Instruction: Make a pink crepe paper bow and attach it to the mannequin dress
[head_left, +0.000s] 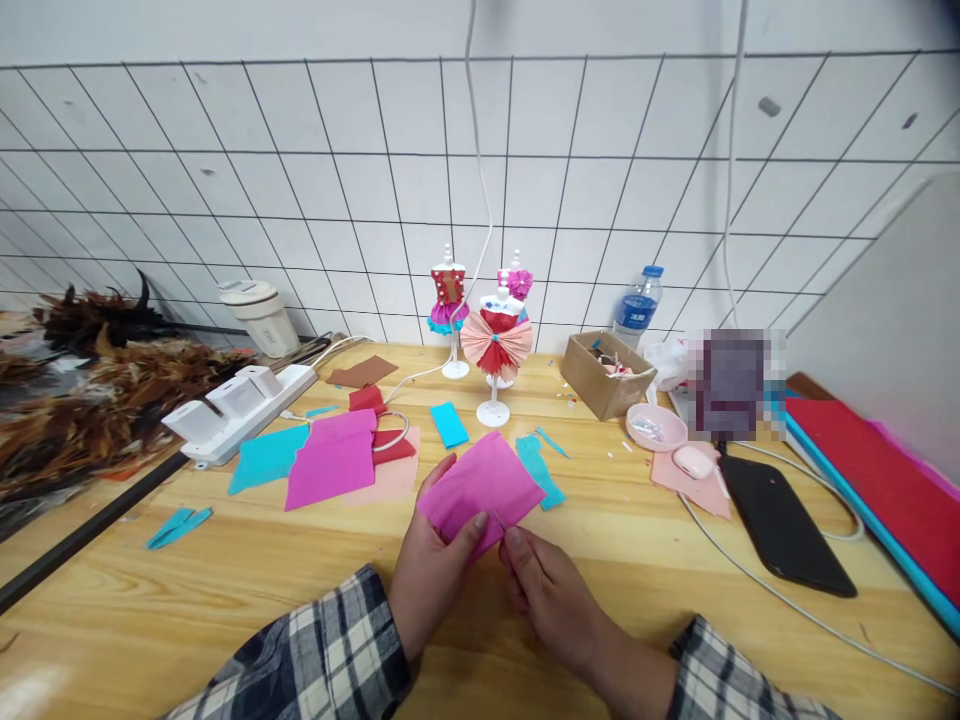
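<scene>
My left hand (439,550) is closed on a sheet of magenta crepe paper (480,480), thumb on top and fingers behind it. At the sheet's lower right edge is my right hand (551,590), closed with thumb and fingers together. A thin grey tip, apparently scissors (498,518), reaches from it onto the paper; the rest is hidden in the hand. Just beyond lie blue paper pieces (448,425). To the left, a larger magenta sheet (330,460) overlaps blue, red and pale pink paper.
Small dress-form stands (493,410) in paper outfits stand at the back. Right of them are a cardboard box (592,385), a water bottle (637,305), a pink dish (656,428) and a black phone (784,525). A power strip (255,415) and brown feathers (150,385) lie left. Cables cross the table.
</scene>
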